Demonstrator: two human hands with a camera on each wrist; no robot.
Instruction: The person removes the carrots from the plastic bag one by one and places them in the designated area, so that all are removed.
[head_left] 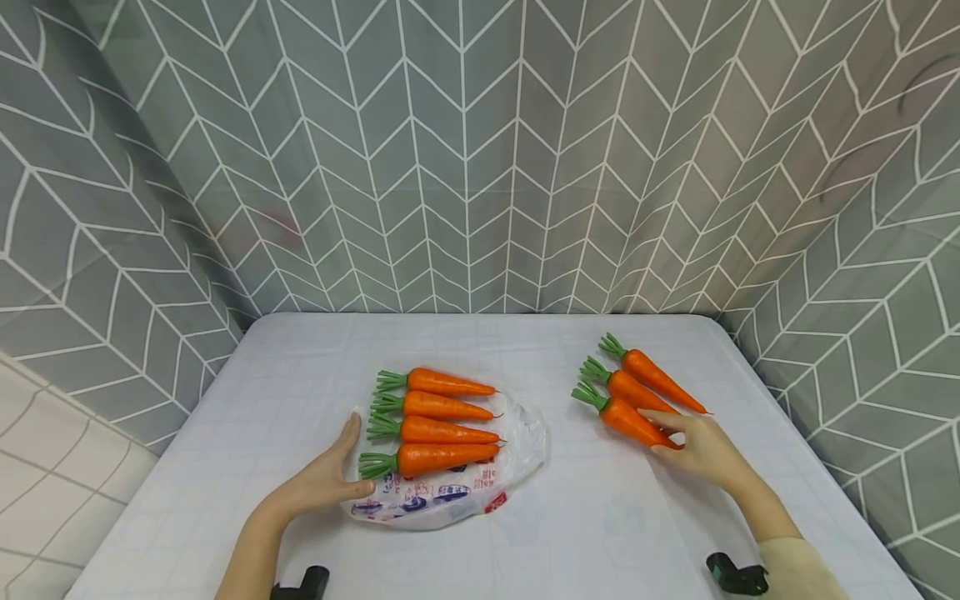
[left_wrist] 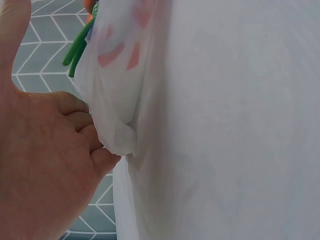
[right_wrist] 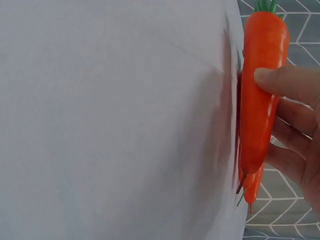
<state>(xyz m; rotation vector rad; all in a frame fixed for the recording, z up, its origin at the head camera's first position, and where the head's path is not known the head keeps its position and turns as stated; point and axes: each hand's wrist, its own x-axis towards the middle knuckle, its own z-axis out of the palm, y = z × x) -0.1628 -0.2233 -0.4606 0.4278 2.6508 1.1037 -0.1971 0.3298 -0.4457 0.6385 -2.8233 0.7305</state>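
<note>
Several orange carrots (head_left: pixel 447 431) with green stem stubs lie in a row on a white plastic bag (head_left: pixel 517 467) printed in red and blue. At the bag's left edge is my left hand (head_left: pixel 321 477), thumb and fingers spread apart; in the left wrist view its fingertips touch the bag (left_wrist: pixel 117 100). On the right, three more carrots lie slanted side by side. My right hand (head_left: pixel 697 446) grips the nearest carrot (head_left: pixel 626 419) near its tapered end, thumb on one side and fingers on the other. The middle carrot (head_left: pixel 637 389) and far carrot (head_left: pixel 660 379) lie just beyond it.
A white cloth covers the table (head_left: pixel 570 517). Behind and beside it hangs a grey curtain (head_left: pixel 487 167) with white zigzag lines. Black devices (head_left: pixel 737 575) show near both wrists. White tiles (head_left: pixel 52 483) are at the lower left.
</note>
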